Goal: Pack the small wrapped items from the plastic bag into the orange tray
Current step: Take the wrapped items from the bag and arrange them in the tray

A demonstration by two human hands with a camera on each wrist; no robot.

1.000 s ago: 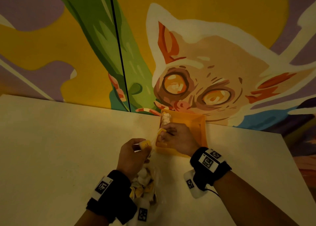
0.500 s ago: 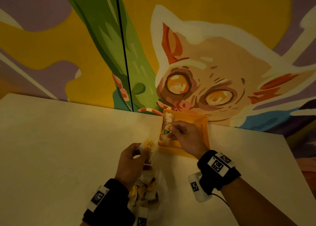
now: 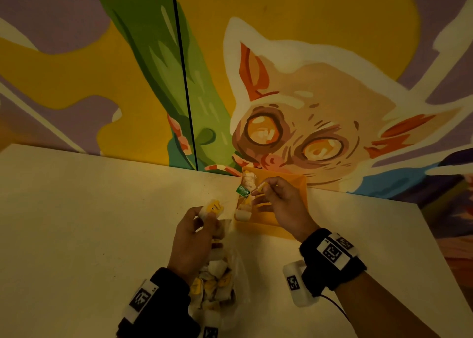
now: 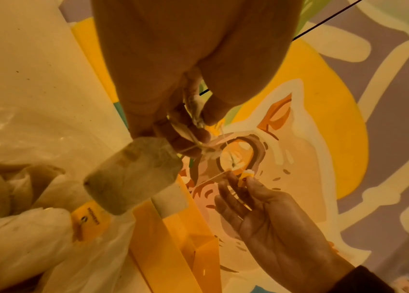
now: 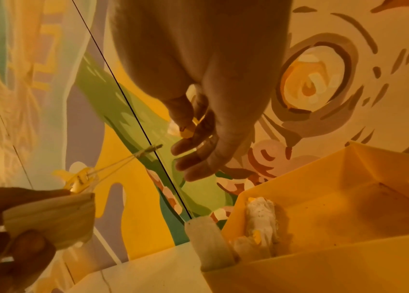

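Note:
The orange tray (image 3: pixel 298 184) stands against the wall with several tea bags (image 5: pixel 261 218) along its left side. One more tea bag (image 5: pixel 208 241) leans on its near left corner. My left hand (image 3: pixel 204 216) grips a tea bag (image 4: pixel 133 178) with a yellow tag (image 3: pixel 214 206), just left of the tray. Above the tray's left edge, my right hand (image 3: pixel 257 190) pinches another yellow tag (image 5: pixel 188 128). Thin tangled strings (image 5: pixel 148 150) run taut between the two hands, and a green tag (image 3: pixel 242 190) hangs on them. The clear plastic bag (image 3: pixel 217 281) of tea bags lies under my left wrist.
The pale table (image 3: pixel 89 222) ends at the painted wall (image 3: pixel 307 69) right behind the tray. Its right edge (image 3: pixel 435 235) runs diagonally past my right arm.
My right hand has lifted out of the tray with the tag, drawing the strings taut and bringing the green tag into sight. My left hand has raised its tea bag slightly.

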